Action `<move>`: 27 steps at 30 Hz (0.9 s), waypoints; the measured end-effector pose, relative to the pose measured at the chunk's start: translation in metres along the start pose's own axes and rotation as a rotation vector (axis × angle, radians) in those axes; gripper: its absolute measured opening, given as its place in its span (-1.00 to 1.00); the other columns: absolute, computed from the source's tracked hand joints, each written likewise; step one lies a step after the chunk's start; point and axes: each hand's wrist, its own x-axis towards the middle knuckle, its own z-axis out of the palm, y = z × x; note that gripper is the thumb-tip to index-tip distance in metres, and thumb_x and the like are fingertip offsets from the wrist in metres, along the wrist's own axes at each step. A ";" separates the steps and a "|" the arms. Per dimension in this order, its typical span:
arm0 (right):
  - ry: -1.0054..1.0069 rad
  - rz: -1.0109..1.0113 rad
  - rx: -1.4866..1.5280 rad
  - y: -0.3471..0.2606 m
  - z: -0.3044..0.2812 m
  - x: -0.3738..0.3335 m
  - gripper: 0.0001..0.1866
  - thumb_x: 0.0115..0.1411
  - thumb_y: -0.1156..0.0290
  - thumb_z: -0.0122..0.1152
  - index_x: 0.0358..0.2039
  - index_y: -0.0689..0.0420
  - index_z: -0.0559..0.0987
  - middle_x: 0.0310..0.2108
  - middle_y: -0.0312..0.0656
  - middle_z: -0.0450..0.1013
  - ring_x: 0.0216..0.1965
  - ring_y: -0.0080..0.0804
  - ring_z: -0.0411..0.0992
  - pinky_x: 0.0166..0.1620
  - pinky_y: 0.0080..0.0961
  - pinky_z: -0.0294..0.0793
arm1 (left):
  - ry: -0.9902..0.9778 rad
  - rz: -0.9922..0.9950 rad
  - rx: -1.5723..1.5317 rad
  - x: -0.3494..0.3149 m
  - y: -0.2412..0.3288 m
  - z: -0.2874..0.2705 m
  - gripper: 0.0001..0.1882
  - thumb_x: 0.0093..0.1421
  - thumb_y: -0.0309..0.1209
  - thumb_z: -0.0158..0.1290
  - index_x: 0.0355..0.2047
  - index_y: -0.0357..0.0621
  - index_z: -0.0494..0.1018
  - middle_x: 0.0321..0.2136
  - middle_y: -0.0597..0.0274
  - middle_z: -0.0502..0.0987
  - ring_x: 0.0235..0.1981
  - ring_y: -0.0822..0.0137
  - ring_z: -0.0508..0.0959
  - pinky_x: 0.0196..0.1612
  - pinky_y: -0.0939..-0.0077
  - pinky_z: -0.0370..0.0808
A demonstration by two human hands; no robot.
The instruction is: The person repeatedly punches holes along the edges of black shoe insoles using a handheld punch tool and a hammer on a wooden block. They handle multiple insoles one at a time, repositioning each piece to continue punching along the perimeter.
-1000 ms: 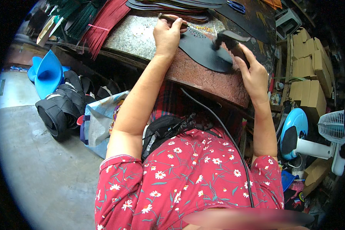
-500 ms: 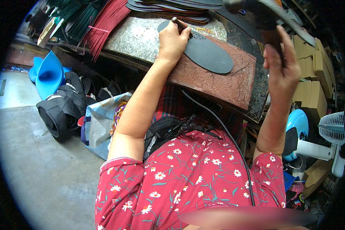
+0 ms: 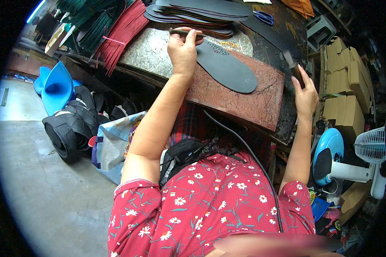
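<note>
- Head view: the left hand [image 3: 183, 50] has its fingers wrapped around a slim dark punch tool [image 3: 181, 31], which lies roughly level across the top of the fist, its tip end over the near end of a dark shoe insole [image 3: 227, 68].
- The insole lies flat on a reddish-brown board [image 3: 248, 100], toe end pointing to the right; a cluster of small punched holes shows near the hand.
- The board rests on the counter [image 3: 154, 51], beside a speckled grey slab under the left wrist.
- The right hand [image 3: 305, 95] is raised off to the right of the board, clear of the insole, fingers closed around the handle of a hammer [image 3: 291, 62] whose head points up and to the left.
- Behind the insole sits a stack of dark cut soles [image 3: 197, 13], with blue-handled scissors [image 3: 265, 18] just beyond.
- To the left on the counter lie bundles of red strips [image 3: 122, 32] and green strips [image 3: 88, 21].
- Cardboard boxes [image 3: 345, 90] are stacked at the right; a white fan [image 3: 371, 156] stands lower right.
- On the floor at the left lie blue plastic pieces [image 3: 55, 85] and black rolled material [image 3: 68, 126].
</note>
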 end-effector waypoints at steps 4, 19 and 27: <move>-0.148 0.126 -0.145 0.040 0.001 -0.006 -0.54 0.15 0.23 0.31 0.09 -0.37 0.56 -0.25 -0.23 0.48 -0.20 -0.23 0.49 -0.10 -0.31 0.47 | 0.030 0.006 0.007 -0.007 0.008 -0.009 -0.93 0.30 -0.54 0.03 -0.24 -0.28 0.42 -0.32 0.10 0.61 -0.32 0.36 0.62 -0.24 0.50 0.62; -0.560 -0.671 0.226 -0.134 0.025 0.045 -0.25 -0.21 0.28 0.45 0.12 -0.09 0.51 0.08 0.05 0.38 0.06 -0.02 0.38 0.12 -0.25 0.41 | -0.023 0.490 0.613 -0.046 0.025 -0.008 -0.92 0.20 -0.51 0.17 -0.30 -0.20 0.50 -0.41 0.18 0.59 -0.40 0.31 0.59 -0.29 0.47 0.50; 0.020 -0.978 0.180 -0.160 0.049 0.146 -0.37 -0.18 0.42 0.42 0.02 -0.12 0.58 0.16 0.00 0.34 0.14 -0.03 0.32 0.19 -0.21 0.36 | 0.007 0.530 0.647 -0.044 0.025 -0.008 -0.91 0.22 -0.51 0.16 -0.29 -0.25 0.50 -0.39 0.14 0.63 -0.38 0.32 0.64 -0.26 0.49 0.53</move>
